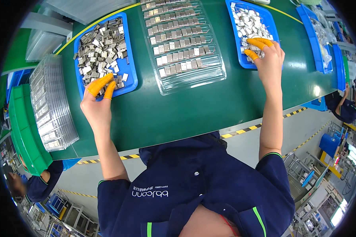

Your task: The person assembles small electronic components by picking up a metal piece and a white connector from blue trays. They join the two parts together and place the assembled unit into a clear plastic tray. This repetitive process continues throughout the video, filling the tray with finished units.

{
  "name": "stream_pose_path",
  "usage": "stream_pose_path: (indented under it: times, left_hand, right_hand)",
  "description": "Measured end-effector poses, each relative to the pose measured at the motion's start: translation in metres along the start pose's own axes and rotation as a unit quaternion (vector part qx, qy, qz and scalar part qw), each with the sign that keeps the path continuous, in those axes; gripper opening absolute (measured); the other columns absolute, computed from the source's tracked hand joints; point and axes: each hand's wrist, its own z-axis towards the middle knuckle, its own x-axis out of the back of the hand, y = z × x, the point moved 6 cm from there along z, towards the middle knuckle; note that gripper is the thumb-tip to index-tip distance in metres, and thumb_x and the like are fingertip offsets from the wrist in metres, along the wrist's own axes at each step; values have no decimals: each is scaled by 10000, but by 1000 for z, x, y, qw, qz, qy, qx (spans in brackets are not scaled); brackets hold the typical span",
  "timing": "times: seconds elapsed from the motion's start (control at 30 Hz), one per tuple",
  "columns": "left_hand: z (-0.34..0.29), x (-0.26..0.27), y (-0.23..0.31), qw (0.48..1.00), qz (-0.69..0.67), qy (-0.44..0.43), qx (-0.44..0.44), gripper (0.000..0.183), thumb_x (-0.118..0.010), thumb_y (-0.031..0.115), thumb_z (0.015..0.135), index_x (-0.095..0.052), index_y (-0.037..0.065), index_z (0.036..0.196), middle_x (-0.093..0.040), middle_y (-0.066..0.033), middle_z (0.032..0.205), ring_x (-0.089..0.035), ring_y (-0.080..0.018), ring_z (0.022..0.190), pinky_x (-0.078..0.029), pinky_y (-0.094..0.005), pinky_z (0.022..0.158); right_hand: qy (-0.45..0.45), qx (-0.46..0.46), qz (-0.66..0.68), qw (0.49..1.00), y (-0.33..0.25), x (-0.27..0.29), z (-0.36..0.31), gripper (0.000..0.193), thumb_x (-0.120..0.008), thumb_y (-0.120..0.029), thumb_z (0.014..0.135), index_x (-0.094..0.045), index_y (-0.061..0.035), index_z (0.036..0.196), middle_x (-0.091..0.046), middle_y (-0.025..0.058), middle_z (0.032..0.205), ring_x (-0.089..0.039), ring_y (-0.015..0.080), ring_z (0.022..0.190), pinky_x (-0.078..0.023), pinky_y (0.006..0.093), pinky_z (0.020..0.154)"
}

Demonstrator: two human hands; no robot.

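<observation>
My left hand (97,106), with yellow finger covers, reaches over the near edge of a blue tray (133,75) on the left. Its covered fingertips come close together among a heap of small silver metal pieces (103,49); what lies between them, if anything, is hidden. On the right, my right hand (269,63) is over another blue tray (273,29) heaped with small white-and-silver parts with thin wires (251,23). Its covered thumb and fingers are apart, touching or just above the parts. Between the trays lies a clear plastic blister tray (174,85) with rows of silver pieces.
A stack of clear blister trays (53,106) stands at the left table edge beside a green bin (23,126). Blue bins with plastic bags (318,39) are at the far right. A green tabletop (178,114) bears everything. Other people (348,104) sit at both sides.
</observation>
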Motion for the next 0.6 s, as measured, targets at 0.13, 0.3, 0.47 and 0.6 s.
stream_pose_path:
  times: [0.13,0.3,0.47,0.6]
  left_hand:
    - [6,6,-6,1000,-12,-9,-1,230,-724,12,685,-694,38,912,-662,-88,871,-612,-216,805,-467,-278,758]
    - [13,7,-3,999,5,-51,-15,237,-735,36,671,-695,38,905,-663,-106,878,-599,-239,845,-472,-306,753]
    - [21,-8,16,988,25,-135,-65,268,-740,57,646,-696,40,910,-653,-104,897,-562,-258,908,-453,-336,793]
    - [28,-22,20,971,108,-175,-119,271,-726,49,639,-695,39,908,-630,-109,918,-536,-277,938,-440,-358,810]
  right_hand:
    - [-42,35,-5,998,-10,-8,4,265,-723,-102,629,-698,-61,890,-634,97,916,-535,260,915,-385,378,823]
    - [-18,50,68,996,-8,-4,6,194,-723,-102,640,-696,-51,825,-637,89,878,-539,258,860,-396,375,779]
    - [17,-74,132,988,15,3,3,196,-754,-139,662,-704,-84,843,-637,102,832,-562,258,819,-415,358,776]
    - [48,-100,170,979,6,17,1,210,-759,-105,664,-704,-76,864,-638,97,853,-577,248,857,-443,336,774]
